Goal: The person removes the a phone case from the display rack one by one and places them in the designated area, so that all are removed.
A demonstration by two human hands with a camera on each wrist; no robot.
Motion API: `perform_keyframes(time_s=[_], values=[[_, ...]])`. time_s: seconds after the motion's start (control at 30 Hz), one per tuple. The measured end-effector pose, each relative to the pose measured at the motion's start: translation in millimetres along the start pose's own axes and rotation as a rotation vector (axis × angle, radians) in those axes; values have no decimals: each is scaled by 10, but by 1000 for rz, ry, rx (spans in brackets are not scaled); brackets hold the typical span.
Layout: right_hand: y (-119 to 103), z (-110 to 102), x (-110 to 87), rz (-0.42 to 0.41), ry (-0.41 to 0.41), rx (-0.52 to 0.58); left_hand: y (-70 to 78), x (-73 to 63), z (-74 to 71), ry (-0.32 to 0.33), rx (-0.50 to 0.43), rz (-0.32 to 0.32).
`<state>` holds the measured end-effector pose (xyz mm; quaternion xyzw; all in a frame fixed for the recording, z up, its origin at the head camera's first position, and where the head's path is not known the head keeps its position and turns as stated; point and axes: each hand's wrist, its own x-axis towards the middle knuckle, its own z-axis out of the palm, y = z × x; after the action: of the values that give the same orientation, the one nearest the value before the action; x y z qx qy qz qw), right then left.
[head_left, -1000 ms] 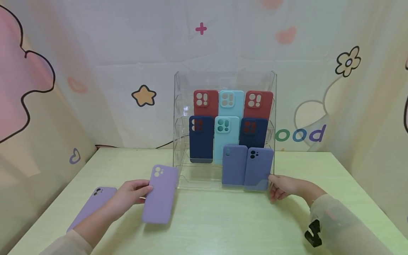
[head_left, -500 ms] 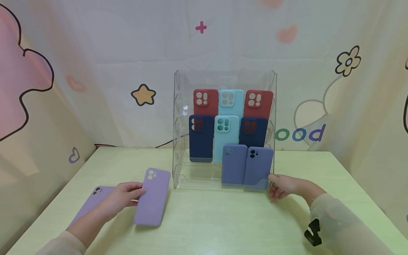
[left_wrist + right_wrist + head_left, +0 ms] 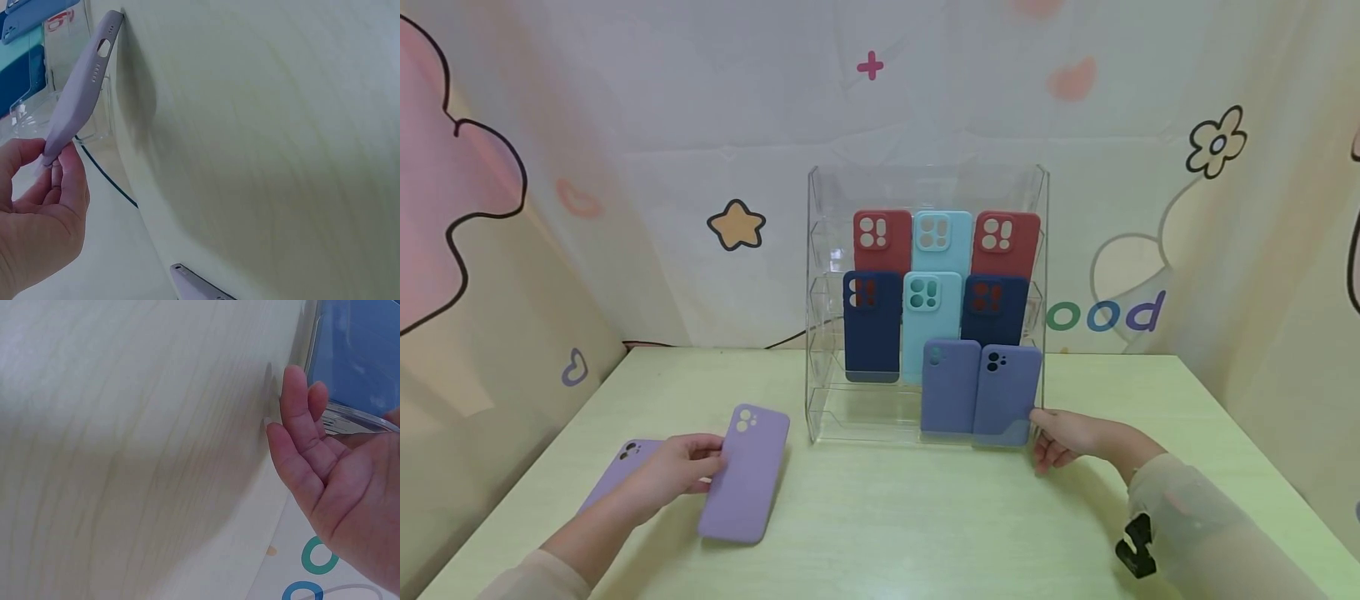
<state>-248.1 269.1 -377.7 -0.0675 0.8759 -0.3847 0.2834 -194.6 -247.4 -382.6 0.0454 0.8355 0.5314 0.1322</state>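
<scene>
My left hand [image 3: 681, 471] pinches the upper left edge of a lilac phone case [image 3: 747, 479], tilted and held a little above the table. The left wrist view shows the case [image 3: 81, 87] from its end, thumb on one side, fingers on the other. Partly behind that forearm, another lilac case [image 3: 617, 475] lies on the table. My right hand [image 3: 1067, 437] grips the lower right side of a clear tiered display rack [image 3: 865, 432], thumb in front. Beside it, two periwinkle cases, the right one [image 3: 1009, 392] and the left one [image 3: 951, 387], lean in the bottom tier.
Higher up the rack stand dark blue cases [image 3: 872, 333], light blue cases [image 3: 942, 242] and red cases [image 3: 882, 246]. A patterned cloth [image 3: 670, 92] hangs behind the pale table [image 3: 880, 533]. A black clip [image 3: 1137, 546] sits at the right sleeve.
My left hand has carried the lilac case leftward and a little toward me, away from the rack. The right hand has stayed at the rack's side.
</scene>
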Motion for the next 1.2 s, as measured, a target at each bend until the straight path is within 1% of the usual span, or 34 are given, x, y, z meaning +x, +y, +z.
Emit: perform_keyframes(time_s=[0.23, 0.47, 0.7, 0.93, 1.2], values=[[-5, -1, -2, 0, -5, 3, -43, -19, -36, -8, 51, -22], [-6, -2, -1, 4, -3, 2, -101, -35, -97, -34, 80, -16], [-10, -2, 5, -19, -16, 2, -122, -48, -130, -22, 138, -57], [-8, -1, 1, -17, -15, 1, -161, -52, -170, -28, 187, -71], [-18, 0, -6, -3, -11, 0, -192, -77, -209, -10, 262, -98]])
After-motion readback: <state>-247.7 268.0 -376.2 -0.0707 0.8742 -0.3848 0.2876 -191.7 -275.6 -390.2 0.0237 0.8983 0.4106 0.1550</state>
